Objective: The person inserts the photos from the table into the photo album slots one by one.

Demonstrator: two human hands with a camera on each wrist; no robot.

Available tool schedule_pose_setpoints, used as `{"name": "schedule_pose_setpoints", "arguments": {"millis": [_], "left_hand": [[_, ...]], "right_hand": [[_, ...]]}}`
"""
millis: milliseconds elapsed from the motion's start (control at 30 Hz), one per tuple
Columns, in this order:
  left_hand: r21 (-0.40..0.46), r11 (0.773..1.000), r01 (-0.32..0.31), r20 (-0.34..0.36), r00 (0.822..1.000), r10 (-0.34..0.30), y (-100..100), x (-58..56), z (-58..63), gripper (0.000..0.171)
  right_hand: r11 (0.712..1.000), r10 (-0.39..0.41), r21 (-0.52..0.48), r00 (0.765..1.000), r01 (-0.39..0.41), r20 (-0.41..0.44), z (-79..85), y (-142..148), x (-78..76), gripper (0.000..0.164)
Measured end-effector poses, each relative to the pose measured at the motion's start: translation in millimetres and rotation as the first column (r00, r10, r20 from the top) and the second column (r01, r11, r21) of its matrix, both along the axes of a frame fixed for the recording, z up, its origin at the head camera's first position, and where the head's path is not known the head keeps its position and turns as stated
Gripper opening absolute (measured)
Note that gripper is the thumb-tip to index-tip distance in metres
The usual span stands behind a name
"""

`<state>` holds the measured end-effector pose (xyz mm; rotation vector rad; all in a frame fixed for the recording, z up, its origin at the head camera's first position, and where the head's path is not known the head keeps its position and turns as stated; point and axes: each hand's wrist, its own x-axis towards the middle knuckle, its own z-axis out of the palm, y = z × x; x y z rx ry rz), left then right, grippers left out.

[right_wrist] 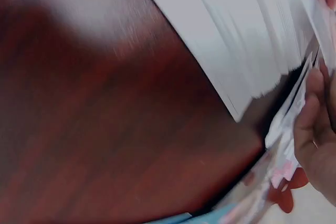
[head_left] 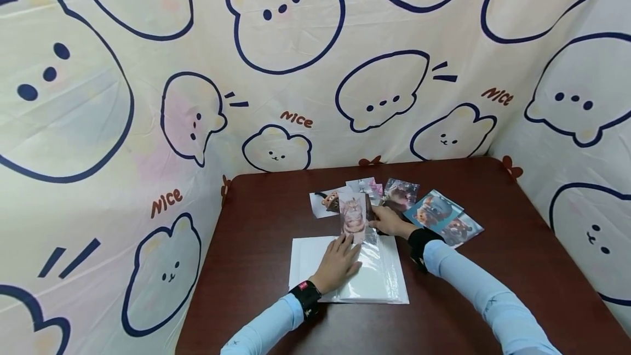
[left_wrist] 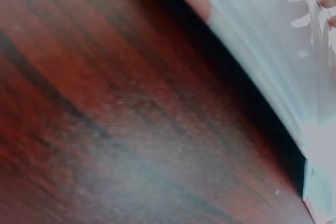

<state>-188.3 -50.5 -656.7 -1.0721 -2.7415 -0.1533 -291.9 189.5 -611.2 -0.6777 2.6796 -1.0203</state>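
A white album [head_left: 310,259] with clear plastic sleeves [head_left: 377,273] lies open in front of me on the table. At its top edge, a tall pinkish picture card [head_left: 353,212] with a furry animal on it overlaps the sleeve opening. My left hand [head_left: 337,264] rests flat on the page, its straight fingers touching the card's lower end. To the right of the card, my right hand [head_left: 391,221] pinches the top edge of a clear sleeve. In the right wrist view, the curled fingers [right_wrist: 312,103] of this hand lie against thin white edges, beside the album's fanned pages [right_wrist: 226,35].
Several picture cards lie behind the album: a white one [head_left: 320,207], a pink-toned one [head_left: 365,186] and a dark one [head_left: 401,193]. Blue cards [head_left: 434,210] overlap at the right, by my right wrist. Patterned cloth [head_left: 296,97] hangs behind the brown table [head_left: 261,212].
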Motion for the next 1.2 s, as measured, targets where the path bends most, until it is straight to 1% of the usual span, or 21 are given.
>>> {"name": "schedule_pose_setpoints", "arguments": {"millis": [100, 167, 200, 233, 267, 300, 333, 400, 433, 467, 500, 533, 600, 633, 733, 767, 833, 933, 1033, 1100, 1200], "left_hand": [[0.010, 1.000, -0.001, 0.028, 1.000, 0.001, 0.6, 1.8, -2.8, 0.050], [0.014, 1.000, -0.002, 0.048, 0.999, 0.001, 1.1, 3.1, -2.9, 0.051], [0.015, 1.000, -0.003, 0.059, 0.998, 0.002, 1.4, 3.6, -2.1, 0.050], [0.016, 1.000, -0.005, 0.070, 0.998, 0.004, 1.6, 3.9, -1.7, 0.050], [0.017, 1.000, -0.006, 0.080, 0.997, 0.004, 1.7, 4.0, -1.2, 0.051], [0.020, 1.000, -0.006, 0.092, 0.996, 0.004, 1.9, 4.4, 0.0, 0.050], [0.022, 1.000, -0.005, 0.101, 0.995, 0.003, 2.0, 4.7, 1.3, 0.050], [0.029, 1.000, -0.002, 0.122, 0.993, -0.001, 2.4, 5.9, 3.1, 0.050], [0.031, 1.000, 0.003, 0.129, 0.992, -0.007, 2.5, 6.8, 2.6, 0.051], [0.030, 0.999, 0.011, 0.134, 0.991, -0.015, 2.5, 8.1, 2.2, 0.052], [0.027, 0.999, 0.020, 0.141, 0.990, -0.024, 2.2, 10.0, 2.3, 0.053], [0.017, 0.999, 0.034, 0.145, 0.989, -0.036, 1.7, 12.0, 1.1, 0.054], [-0.007, 0.997, 0.071, 0.154, 0.986, -0.069, 0.0, 16.9, -1.5, 0.058], [-0.022, 0.996, 0.091, 0.155, 0.984, -0.086, -1.2, 19.4, -2.8, 0.061], [-0.058, 0.987, 0.150, 0.166, 0.976, -0.139, -4.8, 25.7, -2.8, 0.067], [-0.068, 0.984, 0.166, 0.168, 0.974, -0.153, -6.0, 27.0, -2.5, 0.069], [-0.085, 0.979, 0.187, 0.172, 0.970, -0.171, -8.1, 28.3, -1.6, 0.073], [-0.092, 0.975, 0.202, 0.169, 0.968, -0.185, -10.7, 28.2, 1.4, 0.077], [-0.095, 0.974, 0.204, 0.142, 0.972, -0.190, -12.4, 27.1, 1.7, 0.079], [-0.095, 0.975, 0.203, 0.126, 0.974, -0.190, -13.4, 26.5, 0.7, 0.079], [-0.082, 0.977, 0.197, 0.135, 0.973, -0.185, -14.6, 25.9, -1.4, 0.078]], "right_hand": [[0.995, 0.087, 0.052, 0.996, -0.087, -0.005, 4.2, -1.8, -1.6, 0.039], [0.993, 0.109, 0.043, 0.994, -0.110, 0.025, 5.9, -3.3, -2.8, 0.043], [0.994, 0.107, 0.018, 0.992, -0.108, 0.060, 6.7, -3.9, -3.4, 0.046], [0.996, 0.093, -0.025, 0.988, -0.090, 0.121, 7.6, -4.5, -3.8, 0.053], [0.996, 0.071, -0.072, 0.979, -0.058, 0.193, 9.0, -5.2, -4.1, 0.061], [0.992, 0.038, -0.125, 0.962, -0.004, 0.270, 9.5, -6.0, -4.5, 0.068], [0.982, 0.013, -0.180, 0.941, 0.050, 0.337, 9.9, -6.8, -4.9, 0.074], [0.950, -0.028, -0.269, 0.901, 0.159, 0.432, 9.9, -7.9, -5.8, 0.086], [0.939, -0.040, -0.290, 0.897, 0.185, 0.440, 9.5, -8.4, -6.2, 0.089], [0.933, -0.047, -0.305, 0.903, 0.193, 0.428, 8.6, -8.6, -6.9, 0.088], [0.933, -0.049, -0.310, 0.916, 0.185, 0.399, 7.3, -8.8, -7.8, 0.088], [0.939, -0.043, -0.303, 0.928, 0.164, 0.369, 6.9, -8.9, -8.4, 0.087], [0.962, -0.037, -0.250, 0.957, 0.112, 0.288, 6.5, -9.5, -9.5, 0.084], [0.971, -0.030, -0.220, 0.966, 0.089, 0.258, 6.5, -9.7, -9.9, 0.082], [0.986, -0.015, -0.158, 0.973, 0.052, 0.230, 7.5, -10.1, -10.6, 0.075], [0.987, -0.010, -0.153, 0.972, 0.047, 0.235, 8.0, -9.9, -10.5, 0.073], [0.985, 0.008, -0.169, 0.962, 0.040, 0.274, 9.3, -9.4, -10.1, 0.072], [0.981, 0.031, -0.190, 0.939, 0.036, 0.342, 11.6, -8.0, -8.5, 0.070], [0.979, 0.064, -0.204, 0.922, 0.017, 0.382, 14.2, -7.4, -6.3, 0.068], [0.980, 0.074, -0.199, 0.918, 0.005, 0.390, 15.4, -7.7, -5.0, 0.064], [0.982, 0.094, -0.189, 0.910, -0.017, 0.405, 15.5, -7.9, -3.2, 0.057]]}}
